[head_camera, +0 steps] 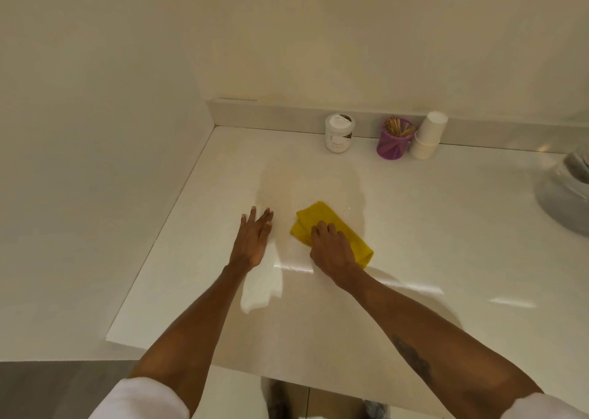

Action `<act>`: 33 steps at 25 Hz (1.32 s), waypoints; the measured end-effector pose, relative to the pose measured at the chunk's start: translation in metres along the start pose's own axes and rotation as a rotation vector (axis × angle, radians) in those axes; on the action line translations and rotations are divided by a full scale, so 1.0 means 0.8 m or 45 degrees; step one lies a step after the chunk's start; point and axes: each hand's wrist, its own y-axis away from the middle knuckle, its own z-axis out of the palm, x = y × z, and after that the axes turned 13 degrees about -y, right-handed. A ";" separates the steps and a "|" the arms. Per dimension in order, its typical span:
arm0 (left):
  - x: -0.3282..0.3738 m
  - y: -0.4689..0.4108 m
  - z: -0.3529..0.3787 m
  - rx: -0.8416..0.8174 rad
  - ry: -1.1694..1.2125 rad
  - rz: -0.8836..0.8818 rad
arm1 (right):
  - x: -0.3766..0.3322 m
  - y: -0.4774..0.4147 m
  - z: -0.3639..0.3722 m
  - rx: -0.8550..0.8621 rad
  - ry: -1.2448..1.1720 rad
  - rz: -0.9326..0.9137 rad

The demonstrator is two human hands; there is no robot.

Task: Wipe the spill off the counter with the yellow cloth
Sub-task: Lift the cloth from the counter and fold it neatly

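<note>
The right hand [331, 250] presses, fingers curled, on the folded yellow cloth [331, 227] at centre frame, over the faint spill [306, 186] on the white counter [414, 227]; the left hand [253, 237] lies flat, fingers spread, just left; a white jar [339, 133], purple holder [392, 141] and paper cups [427, 135] stand at upper right.

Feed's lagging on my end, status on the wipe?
Right hand pressing yellow cloth on counter. Left hand flat, empty. Faint spill beyond cloth. Nothing in the way.

Yellow cloth [331, 227], white counter [414, 227], purple mesh holder [392, 144], white cups [427, 135].
</note>
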 end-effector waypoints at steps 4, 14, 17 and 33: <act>0.011 0.003 -0.004 0.027 0.170 -0.008 | 0.011 -0.012 -0.011 0.059 -0.025 -0.048; 0.080 -0.022 -0.026 0.159 0.953 -0.338 | 0.078 -0.057 -0.086 -0.289 -2.354 0.507; 0.108 -0.040 -0.034 -0.124 1.271 -0.508 | 0.091 -0.053 -0.088 -0.394 -2.763 0.517; 0.142 -0.057 -0.045 -0.417 1.846 -0.637 | 0.121 -0.067 -0.166 -0.325 -3.090 0.493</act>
